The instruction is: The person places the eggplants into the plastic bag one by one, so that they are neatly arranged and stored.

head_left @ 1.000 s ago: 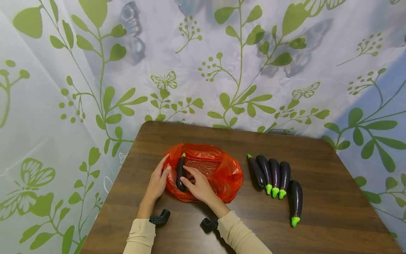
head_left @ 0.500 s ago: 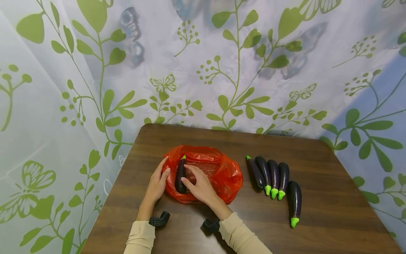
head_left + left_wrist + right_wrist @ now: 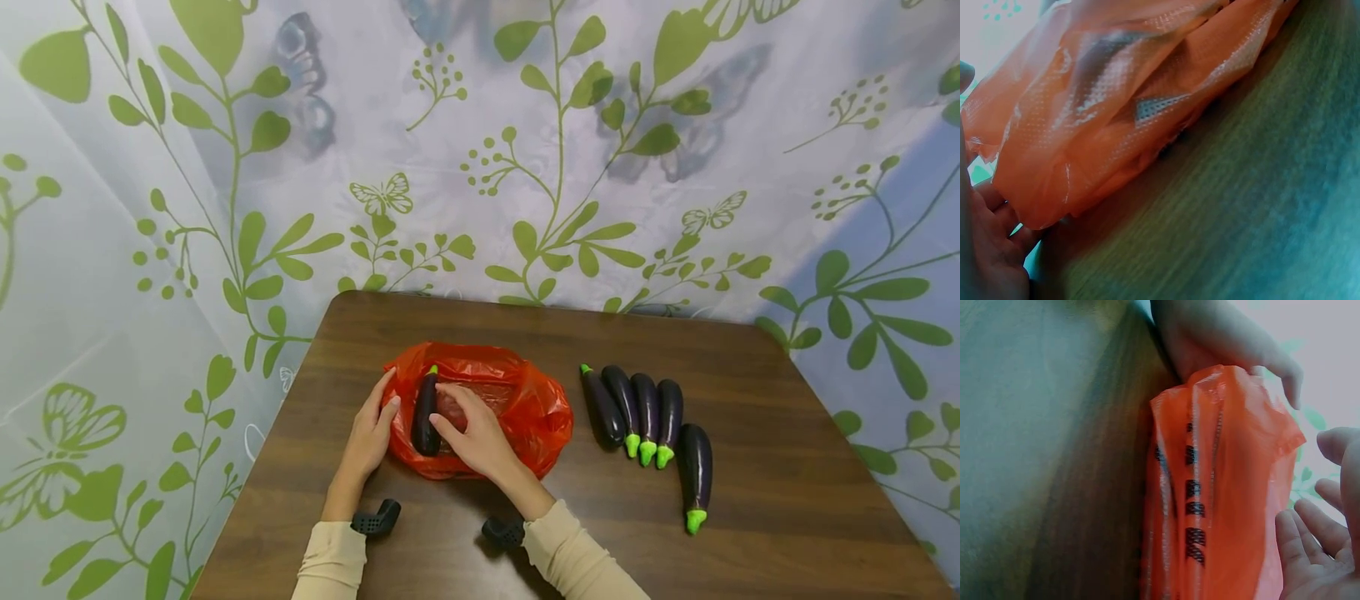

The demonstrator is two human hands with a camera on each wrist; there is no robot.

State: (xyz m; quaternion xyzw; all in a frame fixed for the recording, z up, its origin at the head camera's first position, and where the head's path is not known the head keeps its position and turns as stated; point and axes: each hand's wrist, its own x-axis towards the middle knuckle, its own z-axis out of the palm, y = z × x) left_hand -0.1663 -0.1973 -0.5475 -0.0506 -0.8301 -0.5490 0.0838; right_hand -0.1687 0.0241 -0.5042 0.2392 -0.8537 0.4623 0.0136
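An open red plastic bag [image 3: 551, 417] sits on the table with its mouth facing up. Inside it, along the left side, lies a dark purple eggplant [image 3: 425, 417] with a green tip. My left hand [image 3: 369, 433] rests against the outer left side of the bag, fingers extended; the left wrist view shows some fingers [image 3: 1007, 215] behind the plastic. My right hand [image 3: 480, 433] is over the bag mouth, thumb and fingers spread just right of the eggplant. In the right wrist view, nothing is between its fingers [image 3: 1291, 540].
To the right of the bag, several eggplants [image 3: 651, 408] lie side by side on the brown wooden table [image 3: 780, 500]. Another eggplant [image 3: 697, 471] lies a little nearer, at the row's right end. A leaf-patterned cloth [image 3: 450, 125] hangs behind the table.
My right hand's thumb and fingers have drawn slightly right, off the eggplant, which now lies in the bag. My left hand stays at the bag's left side.
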